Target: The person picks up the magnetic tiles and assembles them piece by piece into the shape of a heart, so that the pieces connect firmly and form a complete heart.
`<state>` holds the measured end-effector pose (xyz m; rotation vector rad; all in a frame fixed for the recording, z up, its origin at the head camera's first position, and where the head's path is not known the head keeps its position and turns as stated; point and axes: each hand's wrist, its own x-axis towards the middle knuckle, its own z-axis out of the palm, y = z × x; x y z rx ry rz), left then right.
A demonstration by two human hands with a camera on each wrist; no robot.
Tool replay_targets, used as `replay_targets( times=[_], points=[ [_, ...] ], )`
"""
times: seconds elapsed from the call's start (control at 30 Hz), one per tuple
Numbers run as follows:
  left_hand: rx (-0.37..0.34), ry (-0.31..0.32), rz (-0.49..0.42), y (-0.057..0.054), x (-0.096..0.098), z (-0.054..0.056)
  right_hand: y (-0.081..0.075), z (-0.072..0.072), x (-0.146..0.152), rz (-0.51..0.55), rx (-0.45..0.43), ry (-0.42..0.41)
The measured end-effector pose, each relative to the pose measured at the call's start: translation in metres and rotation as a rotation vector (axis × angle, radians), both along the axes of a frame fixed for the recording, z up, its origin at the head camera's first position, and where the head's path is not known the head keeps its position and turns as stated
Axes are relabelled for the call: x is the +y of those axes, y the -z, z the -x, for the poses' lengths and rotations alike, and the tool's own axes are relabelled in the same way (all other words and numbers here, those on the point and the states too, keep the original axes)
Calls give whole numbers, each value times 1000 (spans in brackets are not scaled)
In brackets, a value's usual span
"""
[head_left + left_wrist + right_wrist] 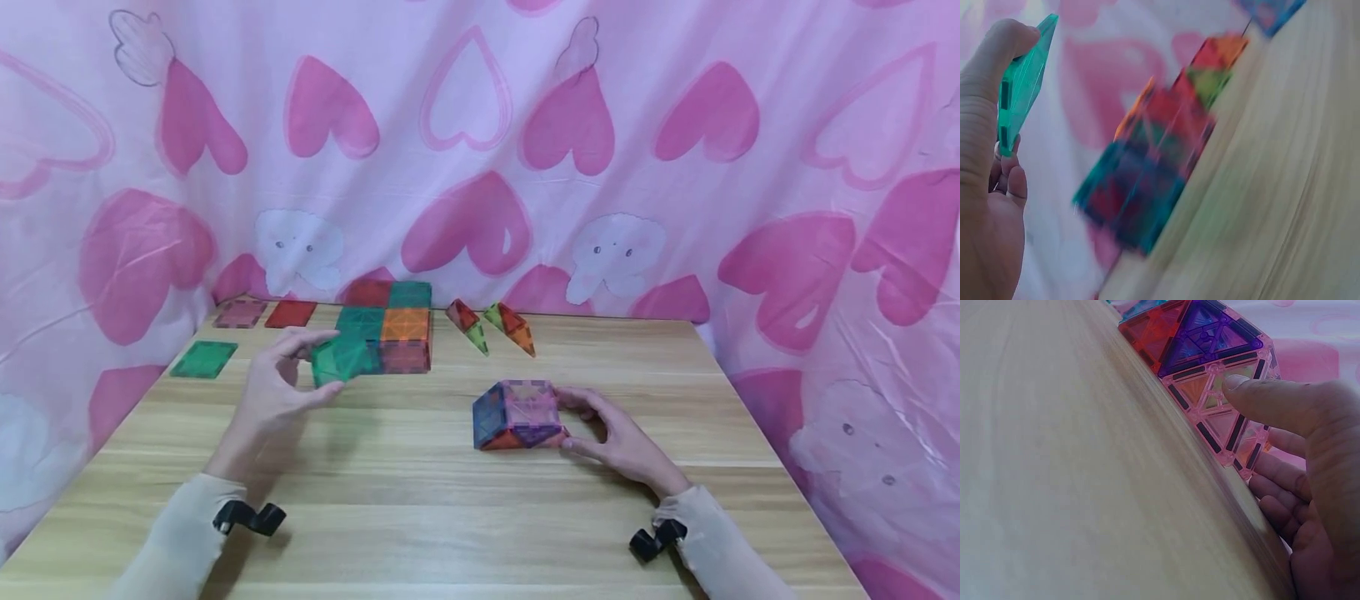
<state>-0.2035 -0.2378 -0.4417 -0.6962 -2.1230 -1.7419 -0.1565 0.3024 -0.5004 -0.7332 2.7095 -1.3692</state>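
My left hand (273,379) holds a translucent green square magnetic tile (337,360) above the table, its edge pinched between thumb and fingers. In the left wrist view that tile (1027,81) stands on edge against the palm. Just behind it in the head view is a box-shaped build of magnetic tiles (407,325), in green, orange and red. My right hand (622,437) grips the right end of a smaller build (531,402) on the table, with pink, blue, purple and red tiles. Close up, the right thumb lies on a pink triangle tile (1235,425) beside a purple triangle (1210,337).
Loose tiles lie at the back left: a green square (204,359), a pink square (240,313) and a red square (291,314). Two small multicoloured pointed pieces (467,325) are right of the larger build. A pink heart-patterned curtain (465,225) borders the wooden table (420,517).
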Motion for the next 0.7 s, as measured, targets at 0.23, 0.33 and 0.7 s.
replay_targets(
  times=[0.23, 0.33, 0.7],
  points=[
    [39, 168, 141, -11, 51, -9, 2, 2, -1, 15, 14, -9],
    [34, 218, 165, -12, 74, -8, 3, 2, -1, 18, 17, -12],
    [124, 245, 285, -17, 165, 3, 2, 1, 0, 16, 11, -17]
  ],
)
